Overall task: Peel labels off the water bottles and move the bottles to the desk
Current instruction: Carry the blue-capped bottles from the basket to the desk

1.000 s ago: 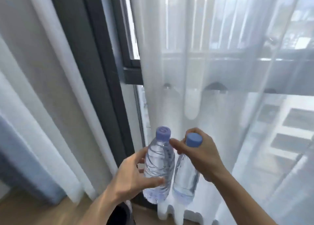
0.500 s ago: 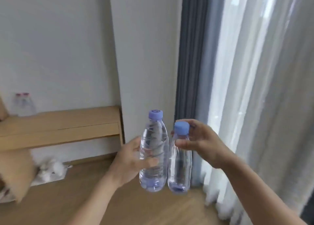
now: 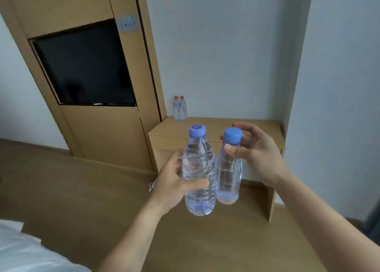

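Note:
Two clear, label-free water bottles with blue caps hang upright side by side in front of me. My left hand point(image 3: 174, 181) wraps the body of the left bottle point(image 3: 198, 169). My right hand point(image 3: 255, 154) pinches the neck of the right bottle point(image 3: 229, 175) just under its cap. Behind them stands the wooden desk point(image 3: 259, 127), against the wall. Two small bottles with red caps point(image 3: 180, 109) stand upright at the desk's back left corner.
A wooden panel with a black screen point(image 3: 86, 70) rises left of the desk. Wood floor point(image 3: 67, 191) spreads below. White bedding point(image 3: 24, 251) fills the bottom left corner. A grey wall column point(image 3: 339, 86) flanks the desk on the right.
The view has swung left from the curtained window to the desk and screen panel. Both hands still hold their bottles in the same grips, and the desk is now straight ahead.

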Tool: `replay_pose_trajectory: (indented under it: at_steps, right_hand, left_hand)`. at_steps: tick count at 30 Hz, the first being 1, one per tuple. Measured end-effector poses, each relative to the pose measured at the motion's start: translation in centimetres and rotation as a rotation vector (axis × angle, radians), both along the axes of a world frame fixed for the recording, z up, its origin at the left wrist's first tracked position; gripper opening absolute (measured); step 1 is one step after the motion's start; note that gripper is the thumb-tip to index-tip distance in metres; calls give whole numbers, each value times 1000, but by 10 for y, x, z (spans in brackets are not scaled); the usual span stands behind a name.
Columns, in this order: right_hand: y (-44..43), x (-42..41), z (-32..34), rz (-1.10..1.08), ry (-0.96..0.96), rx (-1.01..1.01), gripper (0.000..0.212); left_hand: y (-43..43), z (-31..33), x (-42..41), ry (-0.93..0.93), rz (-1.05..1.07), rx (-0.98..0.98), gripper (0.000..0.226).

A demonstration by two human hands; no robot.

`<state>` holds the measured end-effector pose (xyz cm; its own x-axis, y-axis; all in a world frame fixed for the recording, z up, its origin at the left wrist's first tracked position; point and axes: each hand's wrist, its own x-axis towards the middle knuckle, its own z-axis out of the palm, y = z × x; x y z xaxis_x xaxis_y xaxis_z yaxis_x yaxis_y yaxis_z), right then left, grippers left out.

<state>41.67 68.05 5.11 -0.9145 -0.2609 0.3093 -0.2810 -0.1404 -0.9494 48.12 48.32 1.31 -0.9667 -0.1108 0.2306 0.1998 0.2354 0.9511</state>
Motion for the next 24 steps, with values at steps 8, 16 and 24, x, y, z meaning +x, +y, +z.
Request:
replay_pose_trajectory:
  at_steps: [8, 16, 24]
  right_hand:
    - [-65, -157, 4, 262, 52, 88, 53]
    - [-121, -288, -16, 347, 8, 118, 56]
    - [-211, -411, -47, 273, -43, 155, 52]
  left_hand:
    - [-48, 6, -123, -7, 233, 18, 67]
    - [-88, 3, -235, -75, 369, -10, 70]
    - [-175, -33, -367, -154, 387, -16, 59]
